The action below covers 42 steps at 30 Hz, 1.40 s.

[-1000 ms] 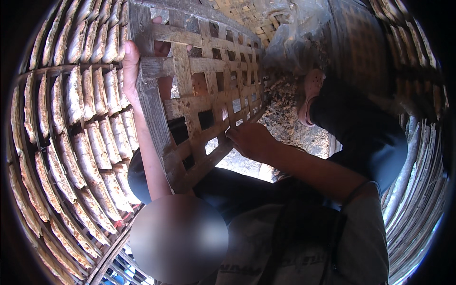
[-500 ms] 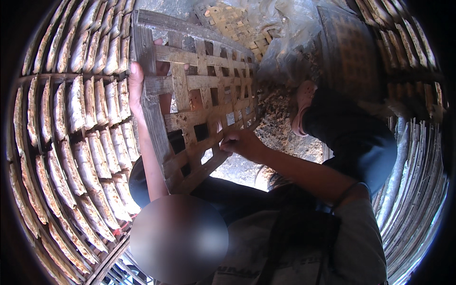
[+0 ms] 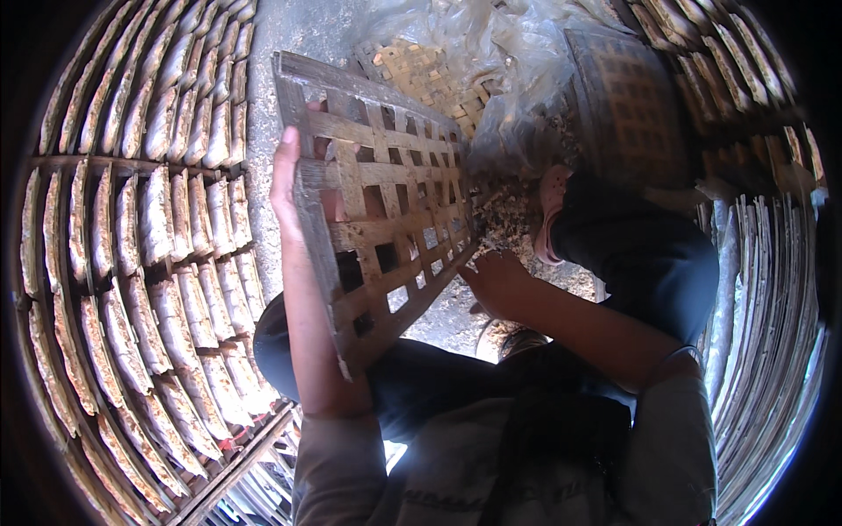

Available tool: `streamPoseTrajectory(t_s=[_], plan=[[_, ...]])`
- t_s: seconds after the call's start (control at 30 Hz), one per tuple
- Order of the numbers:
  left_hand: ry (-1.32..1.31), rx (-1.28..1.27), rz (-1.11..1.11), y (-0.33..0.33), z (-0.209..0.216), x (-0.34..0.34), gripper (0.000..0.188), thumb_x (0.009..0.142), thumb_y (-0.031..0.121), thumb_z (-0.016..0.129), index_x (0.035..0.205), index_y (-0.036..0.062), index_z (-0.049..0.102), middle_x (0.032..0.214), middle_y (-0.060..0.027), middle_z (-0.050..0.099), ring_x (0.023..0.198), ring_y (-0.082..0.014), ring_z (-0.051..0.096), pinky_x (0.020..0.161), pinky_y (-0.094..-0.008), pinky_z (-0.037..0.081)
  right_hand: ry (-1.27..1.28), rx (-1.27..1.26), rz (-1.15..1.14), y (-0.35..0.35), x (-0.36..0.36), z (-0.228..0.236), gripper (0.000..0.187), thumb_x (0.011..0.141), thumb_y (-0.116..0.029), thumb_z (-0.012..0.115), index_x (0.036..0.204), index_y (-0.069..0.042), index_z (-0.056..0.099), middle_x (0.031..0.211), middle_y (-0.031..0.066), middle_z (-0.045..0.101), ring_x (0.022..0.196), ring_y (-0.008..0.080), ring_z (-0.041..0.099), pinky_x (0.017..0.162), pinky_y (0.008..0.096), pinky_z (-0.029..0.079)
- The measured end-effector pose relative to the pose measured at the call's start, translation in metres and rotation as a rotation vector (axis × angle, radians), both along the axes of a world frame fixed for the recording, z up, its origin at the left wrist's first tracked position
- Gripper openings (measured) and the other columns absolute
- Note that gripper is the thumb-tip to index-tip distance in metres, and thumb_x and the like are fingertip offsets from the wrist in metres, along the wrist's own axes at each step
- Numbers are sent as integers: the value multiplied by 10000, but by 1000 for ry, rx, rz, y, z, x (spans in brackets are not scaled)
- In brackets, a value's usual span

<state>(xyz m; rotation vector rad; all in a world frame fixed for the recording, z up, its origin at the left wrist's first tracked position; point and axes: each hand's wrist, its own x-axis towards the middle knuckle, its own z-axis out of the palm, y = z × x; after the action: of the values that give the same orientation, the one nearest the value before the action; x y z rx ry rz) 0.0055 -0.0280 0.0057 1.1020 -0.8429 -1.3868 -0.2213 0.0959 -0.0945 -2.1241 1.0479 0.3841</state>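
Observation:
A woven bamboo lattice tray (image 3: 351,180) with a wooden frame stands tilted on edge before me. My left hand (image 3: 288,180) grips its left side rail, thumb outside and the other fingers behind the lattice, partly showing through the gaps. My right hand (image 3: 498,282) is beside the tray's lower right edge, fingers curled in. Whether it touches that edge or pinches something small cannot be made out. Below the tray are my legs in dark trousers, and a pinkish clog (image 3: 553,206) is on my right foot.
Racks of stacked trays with crusted pale edges (image 3: 158,210) rise on the left; more stacked sheets (image 3: 767,289) line the right. Crumpled clear plastic (image 3: 517,66) and a woven mat (image 3: 421,74) lie ahead. Another lattice panel (image 3: 631,105) leans at far right. Crumbs litter the floor.
The tray and my left hand have shifted a little right and nearer. My right hand has moved from the lattice face rightward to beside the tray's lower right edge.

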Motion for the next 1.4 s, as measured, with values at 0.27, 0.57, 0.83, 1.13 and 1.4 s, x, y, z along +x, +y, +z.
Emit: streamPoseTrajectory(t_s=[0.27, 0.57, 0.83, 1.13, 1.4], plan=[[15, 11, 407, 14, 39, -45, 663, 893, 508, 604, 1382, 78, 476, 1245, -142, 534, 1090, -255, 535, 948, -432, 425, -660, -310, -316, 40, 4, 51, 959, 712, -313, 831, 1517, -115, 349, 1404, 239, 472, 1266, 445, 498, 1035, 498, 443], [1, -386, 287, 7, 57, 14, 623, 867, 558, 640, 1211, 67, 471, 1338, -205, 308, 1323, -376, 268, 1045, -719, 280, -895, -660, -625, -47, -45, 77, 399, 878, -155, 725, 1233, -80, 558, 1083, 137, 709, 968, 321, 715, 813, 383, 602], [-163, 30, 169, 23, 34, 0, 644, 929, 367, 598, 1427, 41, 353, 1472, -198, 267, 1424, -344, 237, 1097, -672, 257, -838, -651, -979, -127, -87, 55, 458, 912, -218, 702, 1300, -67, 509, 1079, 212, 686, 1084, 359, 655, 890, 432, 511], [-841, -181, 157, 40, 23, 14, 245, 950, 176, 646, 1144, 26, 639, 1281, -115, 522, 1189, -201, 499, 1087, -339, 329, -966, -497, -964, -142, -110, 37, 392, 945, -142, 650, 1304, -48, 524, 1211, 154, 665, 1159, 237, 620, 1001, 369, 456], [-900, -623, 318, 53, 35, 35, 151, 919, 105, 608, 784, 39, 622, 872, -57, 602, 882, -145, 514, 895, -307, 355, -1144, -597, -902, -145, -111, 68, 508, 941, 23, 602, 1417, -23, 431, 1266, 48, 609, 1145, 111, 563, 1020, 290, 436]])
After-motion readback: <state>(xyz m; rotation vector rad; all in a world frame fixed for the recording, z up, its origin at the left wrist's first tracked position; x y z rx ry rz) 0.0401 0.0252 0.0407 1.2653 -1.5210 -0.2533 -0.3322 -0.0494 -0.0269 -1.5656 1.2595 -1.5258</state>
